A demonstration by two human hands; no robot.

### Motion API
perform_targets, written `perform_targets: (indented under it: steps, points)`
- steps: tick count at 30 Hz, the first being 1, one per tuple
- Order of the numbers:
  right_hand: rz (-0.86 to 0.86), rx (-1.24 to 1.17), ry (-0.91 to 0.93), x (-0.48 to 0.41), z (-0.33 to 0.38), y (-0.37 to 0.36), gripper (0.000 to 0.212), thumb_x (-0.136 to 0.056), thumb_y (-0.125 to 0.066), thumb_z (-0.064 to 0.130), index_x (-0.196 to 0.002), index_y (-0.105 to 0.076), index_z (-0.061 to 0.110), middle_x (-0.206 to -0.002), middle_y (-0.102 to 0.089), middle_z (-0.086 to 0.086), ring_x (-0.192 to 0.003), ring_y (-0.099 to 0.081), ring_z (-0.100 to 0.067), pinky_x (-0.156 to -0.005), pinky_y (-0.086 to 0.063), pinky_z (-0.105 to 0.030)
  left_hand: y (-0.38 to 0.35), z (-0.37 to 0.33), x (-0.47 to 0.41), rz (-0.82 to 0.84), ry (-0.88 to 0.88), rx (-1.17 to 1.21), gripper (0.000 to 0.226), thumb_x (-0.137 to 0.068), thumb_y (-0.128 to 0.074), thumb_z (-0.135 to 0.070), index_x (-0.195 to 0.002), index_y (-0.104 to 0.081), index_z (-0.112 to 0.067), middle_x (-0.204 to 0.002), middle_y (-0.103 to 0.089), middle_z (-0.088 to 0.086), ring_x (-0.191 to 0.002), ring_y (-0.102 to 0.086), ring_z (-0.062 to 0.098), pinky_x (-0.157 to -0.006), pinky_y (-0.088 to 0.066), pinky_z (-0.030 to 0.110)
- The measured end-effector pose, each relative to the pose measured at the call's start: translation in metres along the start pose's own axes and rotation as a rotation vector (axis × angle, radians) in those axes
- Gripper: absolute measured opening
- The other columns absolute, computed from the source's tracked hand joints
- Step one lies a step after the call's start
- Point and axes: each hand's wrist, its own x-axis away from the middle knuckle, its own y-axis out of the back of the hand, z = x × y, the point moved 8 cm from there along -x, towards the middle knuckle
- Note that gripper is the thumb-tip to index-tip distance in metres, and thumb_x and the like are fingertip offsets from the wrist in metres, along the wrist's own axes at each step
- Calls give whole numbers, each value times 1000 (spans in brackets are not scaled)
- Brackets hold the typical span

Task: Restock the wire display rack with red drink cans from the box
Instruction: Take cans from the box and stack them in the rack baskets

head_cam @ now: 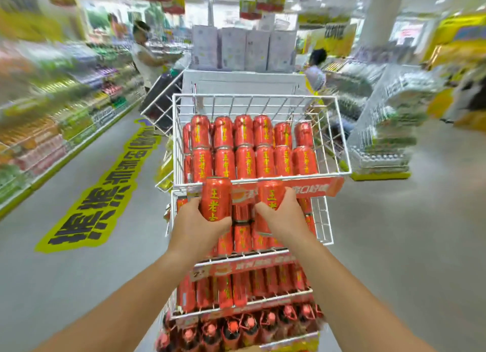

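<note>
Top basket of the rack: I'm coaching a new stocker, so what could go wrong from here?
1. The left hand and right hand each grip a red can close to the top basket's front rim; clipping the wire could knock one loose.
2. The stacked cans inside stand two high; pushing more in could topple the upper row, and no hand is free to steady it.

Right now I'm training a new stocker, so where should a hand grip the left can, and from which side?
Round its lower body, from the near left, as the left hand does on the can. It stands upright and is a smooth cylinder, so fingers wrap it and the top stays free to go into the basket.
</note>
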Motion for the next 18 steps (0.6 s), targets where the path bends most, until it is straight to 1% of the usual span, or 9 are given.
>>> perform_targets:
  steps: [2,3,5,7,10,12,14,16,18]
  points:
    - [-17,5,30,-14,18,16,47,-83,-74,26,-119,-45,20,-99,-61,6,-85,-58,-10,-73,-41,-27,-1,-25,-12,-3,-36,-3,27,-68,-86,-26,-88,-67,-22,-73,-72,-6,-65,-65,0,-52,-45,11]
    - [-21,3,45,-23,25,23,48,-84,-74,26,-120,-43,21,-100,-61,6,-85,-59,-8,-71,-41,-26,-3,-35,-19,-3,-47,-11,29,-67,-86,-32,-87,-67,-24,-73,-72,-8,-64,-66,0,-56,-48,15]
    - [-14,-8,69,-43,37,37,52,-85,-73,26,-123,-39,22,-101,-60,8,-88,-60,-9,-76,-41,-27,-9,-52,-36,-14,-50,-35,33,-64,-85,-42,-87,-68,-26,-73,-72,-10,-68,-67,3,-63,-52,26]
    - [-11,-20,74,-67,42,52,57,-84,-74,27,-124,-34,24,-104,-60,5,-88,-59,-9,-79,-41,-29,-20,-68,-56,-29,-45,-59,36,-62,-82,-48,-86,-68,-26,-72,-72,-9,-68,-68,6,-64,-53,31]
    - [-28,-28,73,-108,43,78,57,-82,-77,25,-122,-38,18,-99,-61,3,-82,-58,-8,-72,-44,-29,-44,-93,-85,-34,-37,-87,31,-65,-84,-42,-86,-67,-25,-71,-71,-8,-66,-67,6,-62,-52,28]
    - [-14,-54,58,-139,38,94,57,-82,-78,23,-124,-39,15,-96,-60,5,-82,-61,-10,-72,-50,-30,-66,-108,-104,-9,-32,-70,28,-68,-84,-35,-87,-67,-24,-72,-71,-7,-62,-65,3,-57,-49,23]
    - [3,-52,35,-173,29,108,57,-83,-77,26,-125,-40,16,-98,-63,2,-82,-64,-13,-70,-51,-31,-91,-120,-124,8,-12,-45,26,-69,-83,-28,-86,-67,-20,-70,-69,-5,-55,-63,0,-49,-43,15]
    - [-12,-45,21,-210,19,120,60,-81,-79,29,-127,-42,17,-99,-65,-1,-85,-66,-17,-74,-52,-35,-114,-132,-146,-14,12,-41,28,-64,-82,-28,-84,-65,-17,-67,-67,-5,-53,-59,3,-48,-40,17]
    - [-19,-55,9,-243,10,126,62,-77,-82,28,-126,-45,16,-99,-67,-2,-87,-66,-19,-78,-53,-37,-137,-141,-169,-31,26,-53,28,-62,-81,-29,-78,-61,-19,-66,-64,-6,-55,-55,5,-48,-38,19]
